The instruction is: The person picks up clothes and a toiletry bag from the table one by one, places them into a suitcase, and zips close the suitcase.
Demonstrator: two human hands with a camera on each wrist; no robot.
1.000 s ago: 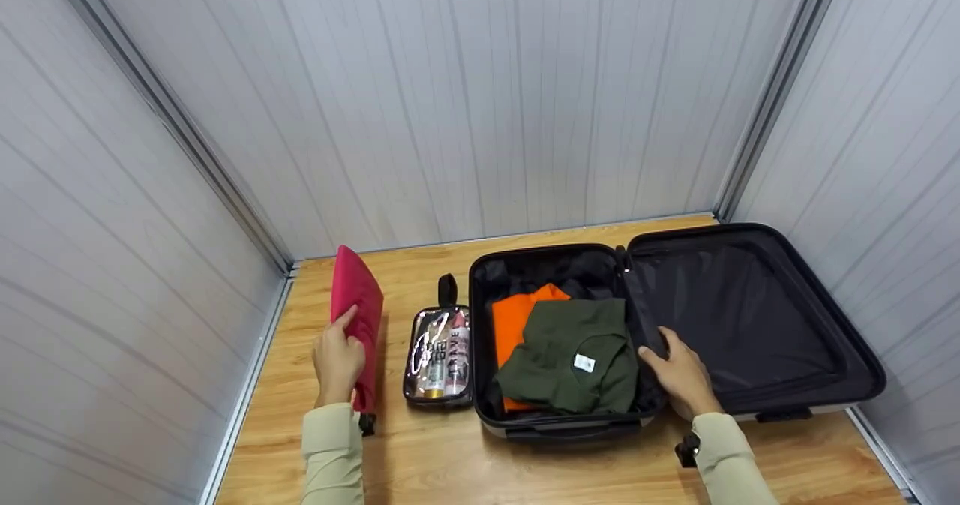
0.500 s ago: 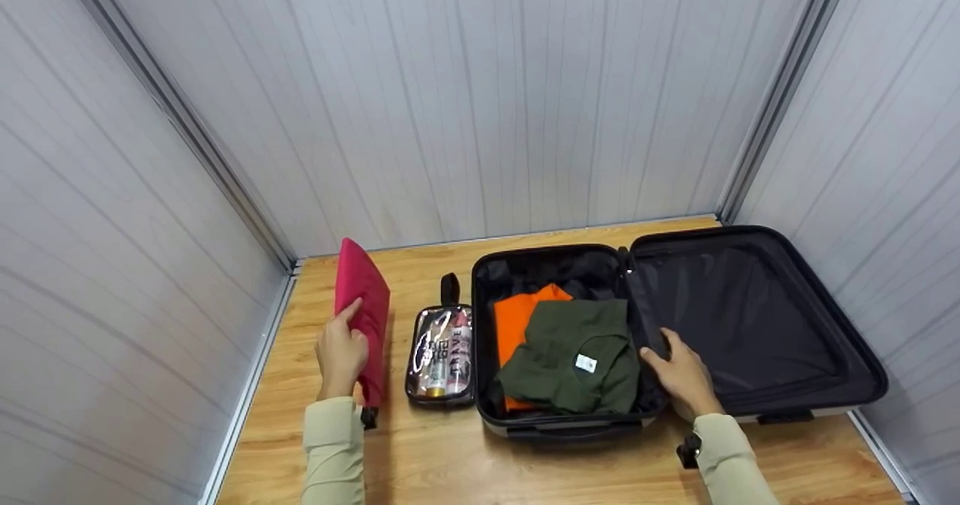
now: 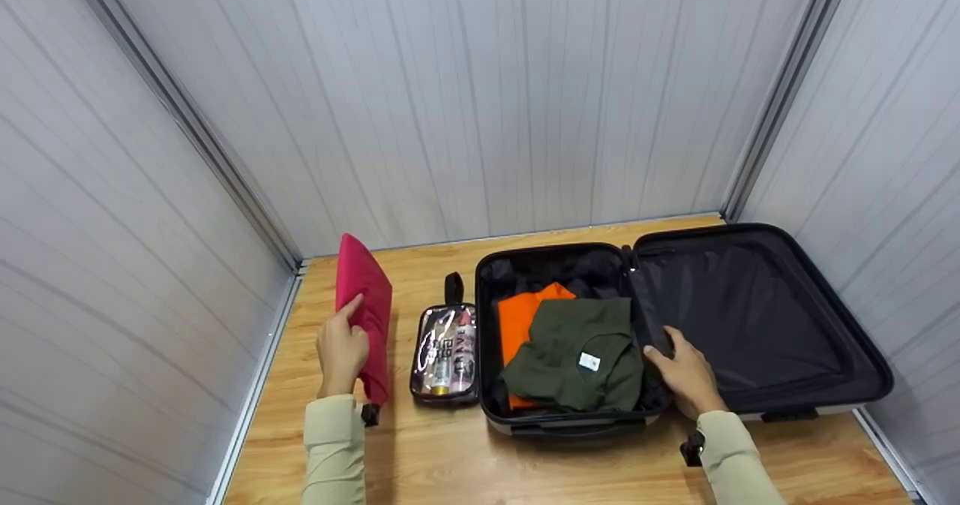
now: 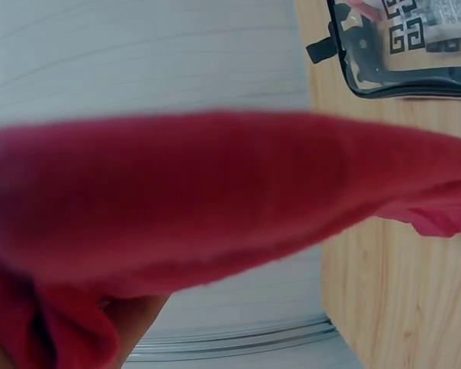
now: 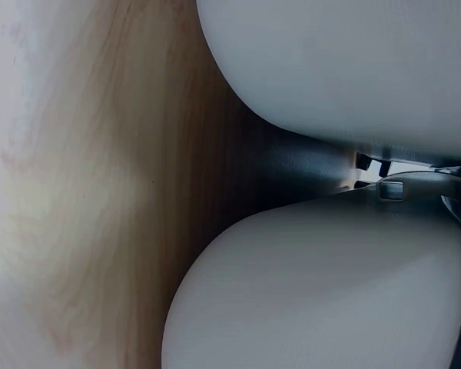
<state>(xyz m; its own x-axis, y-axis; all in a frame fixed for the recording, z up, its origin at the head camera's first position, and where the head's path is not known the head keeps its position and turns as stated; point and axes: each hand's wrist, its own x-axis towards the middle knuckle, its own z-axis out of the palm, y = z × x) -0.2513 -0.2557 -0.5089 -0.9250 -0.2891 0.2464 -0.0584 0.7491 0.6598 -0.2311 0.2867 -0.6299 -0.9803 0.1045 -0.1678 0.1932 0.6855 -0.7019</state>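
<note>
In the head view my left hand (image 3: pixel 343 351) grips a folded red piece of clothing (image 3: pixel 367 317), which stands on edge with the index finger along its side. The same red cloth (image 4: pixel 215 192) fills the middle of the left wrist view and hides most of that hand. My right hand (image 3: pixel 686 374) holds the black edge at the hinge side of an open suitcase (image 3: pixel 559 419), thumb on the near rim. Inside the suitcase's left half a dark green shirt (image 3: pixel 570 332) with a white label overlaps an orange garment (image 3: pixel 514 325).
Between the red clothing and the suitcase lies a clear toiletry bag (image 3: pixel 444 355) with bottles inside and a black strap. The suitcase's black-lined lid half (image 3: pixel 750 317) lies open to the right, near the wall. Pale panel walls (image 3: pixel 480 100) enclose the wooden floor (image 3: pixel 442 460).
My left hand has raised the red clothing a little and shifted it slightly right. My right hand stays at the suitcase edge.
</note>
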